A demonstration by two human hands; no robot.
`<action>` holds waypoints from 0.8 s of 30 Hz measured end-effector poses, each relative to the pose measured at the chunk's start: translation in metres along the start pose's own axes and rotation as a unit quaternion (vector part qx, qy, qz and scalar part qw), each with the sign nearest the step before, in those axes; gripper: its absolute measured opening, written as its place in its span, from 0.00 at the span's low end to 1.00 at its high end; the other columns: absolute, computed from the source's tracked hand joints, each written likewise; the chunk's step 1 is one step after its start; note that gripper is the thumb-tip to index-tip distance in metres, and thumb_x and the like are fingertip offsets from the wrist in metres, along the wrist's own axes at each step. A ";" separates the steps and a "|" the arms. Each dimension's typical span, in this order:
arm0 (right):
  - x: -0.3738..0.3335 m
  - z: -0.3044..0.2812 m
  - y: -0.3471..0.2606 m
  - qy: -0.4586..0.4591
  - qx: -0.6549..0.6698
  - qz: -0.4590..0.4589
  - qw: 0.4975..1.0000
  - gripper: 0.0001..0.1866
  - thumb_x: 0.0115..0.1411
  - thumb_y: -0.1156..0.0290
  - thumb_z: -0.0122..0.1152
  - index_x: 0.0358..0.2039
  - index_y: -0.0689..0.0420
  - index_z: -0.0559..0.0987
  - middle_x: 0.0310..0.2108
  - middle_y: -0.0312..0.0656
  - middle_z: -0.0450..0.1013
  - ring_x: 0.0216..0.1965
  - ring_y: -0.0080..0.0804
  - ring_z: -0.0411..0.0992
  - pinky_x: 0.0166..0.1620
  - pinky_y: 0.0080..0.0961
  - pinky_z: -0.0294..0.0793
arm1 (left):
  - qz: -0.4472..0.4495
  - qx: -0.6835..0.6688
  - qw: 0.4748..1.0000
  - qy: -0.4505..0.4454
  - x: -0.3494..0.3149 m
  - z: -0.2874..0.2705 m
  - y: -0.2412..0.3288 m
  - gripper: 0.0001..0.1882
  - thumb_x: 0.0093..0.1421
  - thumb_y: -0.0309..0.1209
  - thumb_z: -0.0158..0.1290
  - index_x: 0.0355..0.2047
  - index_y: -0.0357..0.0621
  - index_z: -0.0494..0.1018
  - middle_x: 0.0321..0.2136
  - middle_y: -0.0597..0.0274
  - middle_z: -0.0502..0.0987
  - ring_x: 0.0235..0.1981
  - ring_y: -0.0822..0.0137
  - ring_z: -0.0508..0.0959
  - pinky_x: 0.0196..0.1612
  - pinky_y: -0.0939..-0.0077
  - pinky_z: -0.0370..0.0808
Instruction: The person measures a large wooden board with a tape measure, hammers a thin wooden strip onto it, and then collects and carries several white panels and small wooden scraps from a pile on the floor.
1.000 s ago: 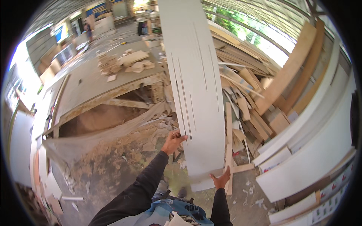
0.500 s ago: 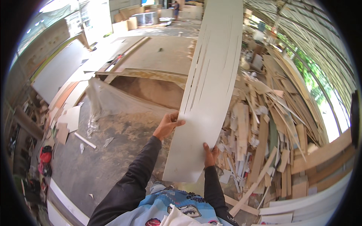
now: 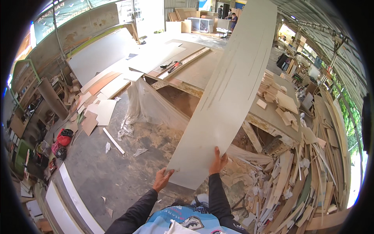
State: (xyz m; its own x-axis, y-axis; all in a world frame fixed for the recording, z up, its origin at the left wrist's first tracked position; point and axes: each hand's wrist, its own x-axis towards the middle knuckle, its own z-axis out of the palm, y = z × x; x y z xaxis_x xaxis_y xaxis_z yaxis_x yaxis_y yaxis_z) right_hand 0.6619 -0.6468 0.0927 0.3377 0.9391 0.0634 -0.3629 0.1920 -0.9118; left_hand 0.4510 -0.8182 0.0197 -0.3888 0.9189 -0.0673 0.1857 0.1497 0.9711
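Here, left fingers (image 3: 162,171) and right fingers (image 3: 223,159) hold a panel (image 3: 218,113) — white.

A low, wide worktable (image 3: 196,75) stands on a gray workshop floor (image 3: 126,169), its top bearing a long wooden strip (image 3: 189,62), a red-handled tool (image 3: 174,67) and, toward the right, a stack of tan wood offcuts (image 3: 268,86). Translucent sheeting (image 3: 144,102) drapes from the table's front edge to the floor, where brown dust (image 3: 165,134) spreads beside it. A short white strip (image 3: 113,140), a crumpled scrap (image 3: 140,152) and two long white boards (image 3: 79,198) lie to the left; a heap of narrow lumber scraps (image 3: 282,187) covers the floor at right.
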 end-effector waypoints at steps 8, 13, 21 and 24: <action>0.074 0.125 0.060 -0.029 0.074 0.075 0.994 0.19 0.57 0.60 0.68 0.37 0.64 0.78 0.33 0.34 0.74 0.33 0.18 0.69 0.36 0.20 0.68 | -0.002 0.119 0.970 0.214 0.118 -0.029 0.013 0.29 0.58 0.52 0.60 0.38 0.31 0.76 0.31 0.50 0.81 0.33 0.63 0.79 0.39 0.70 0.73; 0.137 0.188 0.121 -0.040 -0.024 0.054 0.997 0.17 0.59 0.61 0.66 0.35 0.65 0.79 0.32 0.36 0.75 0.32 0.19 0.68 0.37 0.20 0.67 | -0.012 0.116 0.954 0.276 0.195 -0.045 0.020 0.29 0.56 0.50 0.62 0.35 0.29 0.76 0.30 0.48 0.80 0.31 0.62 0.78 0.38 0.69 0.73; 0.213 0.269 0.201 0.001 -0.097 0.177 0.979 0.29 0.59 0.55 0.62 0.40 0.76 0.76 0.40 0.57 0.77 0.40 0.41 0.74 0.45 0.35 0.71 | -0.059 0.089 0.939 0.326 0.293 -0.068 0.044 0.23 0.53 0.43 0.65 0.34 0.30 0.78 0.28 0.52 0.81 0.29 0.65 0.79 0.36 0.70 0.74; 0.239 0.289 0.263 -0.004 -0.163 0.274 0.948 0.27 0.58 0.59 0.63 0.39 0.78 0.76 0.40 0.58 0.77 0.40 0.42 0.75 0.45 0.34 0.72 | -0.049 0.172 0.922 0.342 0.332 -0.086 0.029 0.23 0.52 0.43 0.65 0.31 0.30 0.78 0.25 0.50 0.80 0.27 0.62 0.79 0.35 0.69 0.74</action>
State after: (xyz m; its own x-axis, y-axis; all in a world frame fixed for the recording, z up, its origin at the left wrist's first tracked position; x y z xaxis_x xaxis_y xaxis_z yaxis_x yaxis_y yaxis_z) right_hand 0.3966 -0.2892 -0.0146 0.1693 0.8751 -0.4534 -0.1929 -0.4217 -0.8860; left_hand 0.2498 -0.5401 0.0453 -0.8757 0.4668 0.1239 0.3495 0.4356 0.8295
